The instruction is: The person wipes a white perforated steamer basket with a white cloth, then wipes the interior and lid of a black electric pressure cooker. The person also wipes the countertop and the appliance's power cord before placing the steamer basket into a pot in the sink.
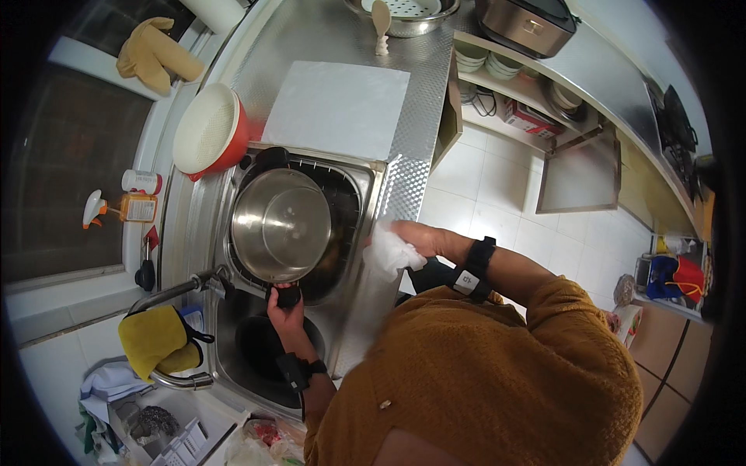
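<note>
A stainless steel pot point(280, 227) rests over the right basin of the double sink, on a wire rack point(335, 175). My left hand point(287, 311) grips the pot's near black handle point(285, 296); the far black handle point(268, 160) points away from me. In my right hand point(417, 237) is a crumpled white cloth or paper towel point(389, 250), held just past the sink's edge over the steel counter. Part of my right fingers is hidden behind it. The pot looks bare inside, with glints of light on its bottom.
A red and white colander point(210, 131) stands beside a white board point(338, 108). The faucet point(175, 294) carries a yellow cloth point(154, 341). A spray bottle point(137, 207) sits on the window ledge. Cabinet doors point(577, 169) hang open behind the counter, and a rice cooker point(524, 26) stands above.
</note>
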`<move>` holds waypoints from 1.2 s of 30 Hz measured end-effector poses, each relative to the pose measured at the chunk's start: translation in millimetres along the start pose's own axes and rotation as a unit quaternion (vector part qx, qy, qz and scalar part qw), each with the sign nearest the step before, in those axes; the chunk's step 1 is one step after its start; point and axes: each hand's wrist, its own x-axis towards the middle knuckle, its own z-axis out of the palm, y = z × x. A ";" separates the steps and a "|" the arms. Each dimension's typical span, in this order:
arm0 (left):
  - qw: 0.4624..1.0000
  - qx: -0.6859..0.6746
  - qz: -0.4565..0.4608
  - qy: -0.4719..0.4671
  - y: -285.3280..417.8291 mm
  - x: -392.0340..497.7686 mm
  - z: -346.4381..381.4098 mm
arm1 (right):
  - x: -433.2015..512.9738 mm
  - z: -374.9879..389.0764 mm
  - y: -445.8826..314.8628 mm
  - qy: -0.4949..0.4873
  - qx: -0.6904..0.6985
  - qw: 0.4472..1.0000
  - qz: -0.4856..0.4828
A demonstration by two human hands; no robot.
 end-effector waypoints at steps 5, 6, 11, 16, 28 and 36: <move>0.996 0.010 0.030 0.080 -1.9 1.6 1.3 | -12.5 -0.1 -40.3 -0.013 -0.024 0.998 -0.058; 0.996 0.022 0.030 0.079 -1.5 2.7 0.9 | -17.9 -0.2 -49.1 -0.061 0.031 0.997 -0.047; 0.995 0.092 0.009 0.047 8.3 2.3 -14.9 | -50.4 9.2 -68.5 -0.163 0.121 0.970 -0.131; 0.946 0.317 0.036 -0.049 24.8 19.9 -28.2 | -102.1 14.4 -58.4 0.090 -0.005 0.948 -0.305; 0.893 0.439 0.096 0.030 -41.7 31.4 39.0 | -324.8 -69.8 54.8 0.288 0.178 0.806 -0.485; 0.842 0.435 0.248 -0.199 -141.9 20.9 113.6 | -430.0 -123.5 74.1 0.230 0.203 0.808 -0.503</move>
